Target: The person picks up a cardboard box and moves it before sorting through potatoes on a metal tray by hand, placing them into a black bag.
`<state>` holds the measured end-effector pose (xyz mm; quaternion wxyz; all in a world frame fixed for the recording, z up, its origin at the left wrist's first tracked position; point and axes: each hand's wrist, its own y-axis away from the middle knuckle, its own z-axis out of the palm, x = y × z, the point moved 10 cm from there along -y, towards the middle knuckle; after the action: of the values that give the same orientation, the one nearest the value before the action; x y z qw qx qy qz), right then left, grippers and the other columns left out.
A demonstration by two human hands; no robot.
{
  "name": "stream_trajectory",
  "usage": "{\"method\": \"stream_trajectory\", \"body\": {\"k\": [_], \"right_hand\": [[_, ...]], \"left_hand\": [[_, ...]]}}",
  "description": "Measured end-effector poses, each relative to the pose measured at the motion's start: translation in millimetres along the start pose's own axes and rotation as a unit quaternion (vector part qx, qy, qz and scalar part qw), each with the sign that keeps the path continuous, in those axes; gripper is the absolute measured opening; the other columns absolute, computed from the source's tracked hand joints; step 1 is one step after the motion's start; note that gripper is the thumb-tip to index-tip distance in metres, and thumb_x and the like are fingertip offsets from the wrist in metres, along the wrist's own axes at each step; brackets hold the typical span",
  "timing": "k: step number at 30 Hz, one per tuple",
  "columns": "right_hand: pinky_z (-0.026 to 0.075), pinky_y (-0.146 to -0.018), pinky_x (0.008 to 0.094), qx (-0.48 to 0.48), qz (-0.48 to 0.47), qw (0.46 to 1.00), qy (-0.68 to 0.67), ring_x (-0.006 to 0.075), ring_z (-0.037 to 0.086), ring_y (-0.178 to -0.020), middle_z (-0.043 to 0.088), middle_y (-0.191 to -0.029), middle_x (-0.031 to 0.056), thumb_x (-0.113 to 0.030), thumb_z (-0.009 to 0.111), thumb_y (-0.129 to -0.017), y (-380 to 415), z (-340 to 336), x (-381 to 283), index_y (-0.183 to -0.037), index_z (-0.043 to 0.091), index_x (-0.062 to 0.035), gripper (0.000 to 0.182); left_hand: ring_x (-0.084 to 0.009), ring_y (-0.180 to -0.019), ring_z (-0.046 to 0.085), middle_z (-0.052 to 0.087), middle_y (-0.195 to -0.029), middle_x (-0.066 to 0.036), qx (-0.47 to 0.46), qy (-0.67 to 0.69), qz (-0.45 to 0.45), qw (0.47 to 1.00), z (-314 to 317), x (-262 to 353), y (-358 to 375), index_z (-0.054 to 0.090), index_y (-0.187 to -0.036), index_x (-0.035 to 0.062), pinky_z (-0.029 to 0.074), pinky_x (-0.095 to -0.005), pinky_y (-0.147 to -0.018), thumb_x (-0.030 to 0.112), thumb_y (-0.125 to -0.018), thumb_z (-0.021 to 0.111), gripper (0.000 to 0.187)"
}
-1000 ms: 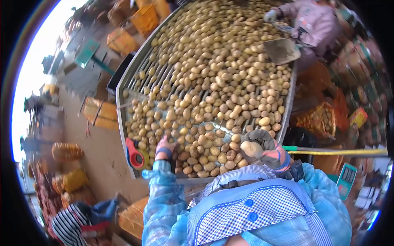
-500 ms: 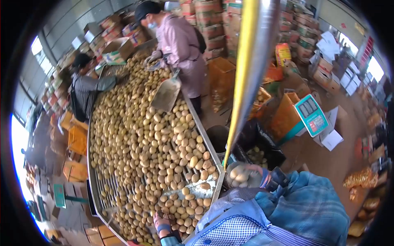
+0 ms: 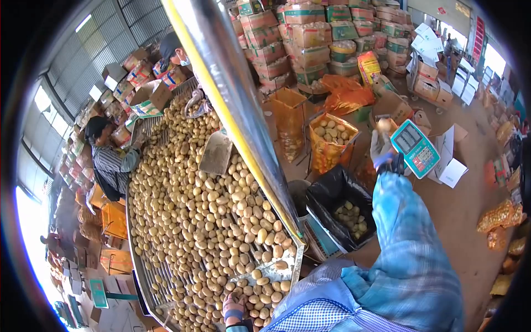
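Note:
Many potatoes (image 3: 193,221) cover a long metal sorting table (image 3: 296,260) with slatted rollers. My left hand (image 3: 234,304), in a pinkish glove with a blue cuff, lies on potatoes near the table's close end; its partly visible fingers look spread. Stretched out to the right, my right hand (image 3: 379,148) wears a grey glove, slightly blurred. A potato (image 3: 384,126) shows at its fingertips; any others in that hand are hidden. Just right of this hand is a green scale display (image 3: 414,148). Behind it stands an orange mesh bag (image 3: 314,141) holding potatoes.
A black-lined bin (image 3: 362,193) with some potatoes stands below my right arm. A yellow-edged metal post (image 3: 238,110) crosses the view. A scoop (image 3: 215,154) lies on the potatoes. Two co-workers stand at the far end, one in a striped top (image 3: 108,165). Stacked cartons (image 3: 307,36) line the back.
My right hand has swung from beside the table edge out and away to the right, carrying potato. My left hand stays on the potatoes. The view has turned rightward.

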<state>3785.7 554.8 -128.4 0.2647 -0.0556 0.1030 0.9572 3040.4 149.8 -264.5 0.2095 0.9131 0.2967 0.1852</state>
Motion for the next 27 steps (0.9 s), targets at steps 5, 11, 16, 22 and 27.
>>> {"method": "stream_trajectory", "body": {"k": [5, 11, 16, 22, 27], "right_hand": [[0.06, -0.081, 0.0319, -0.024, 0.128, 0.983, 0.127, 0.0269, 0.065, -0.097, 0.065, -0.1, 0.0116, -0.009, 0.063, -0.091, 32.3, -42.4, 54.8, -0.099, 0.06, -0.0012, 0.012], [0.047, -0.055, 0.0168, -0.091, 0.587, 0.728, 0.344, 0.008, 0.058, -0.074, 0.06, -0.079, 0.0008, -0.019, 0.06, -0.095, 286.8, -130.4, 179.5, -0.104, 0.061, -0.0047, 0.017], [0.05, -0.067, 0.0201, -0.294, 0.738, 0.431, 0.427, 0.0108, 0.061, -0.089, 0.063, -0.099, 0.0047, -0.022, 0.055, -0.098, 438.3, -185.2, 234.1, -0.117, 0.057, -0.0046, 0.025], [0.052, -0.071, 0.0228, -0.323, 0.699, 0.393, 0.502, 0.0124, 0.061, -0.092, 0.062, -0.105, 0.0062, -0.022, 0.055, -0.098, 459.3, -155.4, 276.9, -0.12, 0.056, -0.0042, 0.028], [0.053, -0.081, 0.0277, -0.303, 0.709, 0.387, 0.506, 0.0146, 0.062, -0.095, 0.062, -0.109, 0.0077, -0.02, 0.055, -0.098, 498.0, -143.5, 291.6, -0.126, 0.053, -0.0031, 0.033]], "left_hand": [[-0.0346, -0.118, 0.054, 0.057, -0.126, -0.017, 0.07, 0.058, 0.032, 0.995, -18.7, 3.6, 15.1, 0.057, -0.125, 0.0097, 0.045, -0.0397, -0.101, 0.032, -0.077, 0.074, 0.056], [-0.0387, -0.128, 0.043, 0.048, -0.136, -0.019, 0.117, 0.078, 0.05, 0.989, -13.4, 17.1, 51.5, 0.047, -0.134, 0.0088, 0.037, -0.0446, -0.107, 0.035, -0.073, 0.076, 0.072], [-0.0443, -0.141, 0.024, 0.021, -0.155, -0.025, 0.306, -0.313, 0.185, 0.88, 29.0, 86.0, 96.7, 0.034, -0.147, 0.0284, 0.015, -0.068, -0.111, 0.061, -0.071, 0.068, 0.089], [-0.0408, -0.143, 0.022, 0.03, -0.152, -0.021, 0.198, 0.035, -0.023, 0.979, 12.0, -26.4, 44.6, 0.042, -0.143, 0.0184, 0.017, -0.0588, -0.115, 0.045, -0.065, 0.079, 0.09], [-0.0352, -0.146, 0.016, 0.02, -0.158, -0.013, 0.007, 0.033, -0.112, 0.993, 41.8, -31.6, 60.4, 0.033, -0.149, 0.0153, 0.011, -0.0644, -0.113, 0.052, -0.071, 0.073, 0.094]]}}
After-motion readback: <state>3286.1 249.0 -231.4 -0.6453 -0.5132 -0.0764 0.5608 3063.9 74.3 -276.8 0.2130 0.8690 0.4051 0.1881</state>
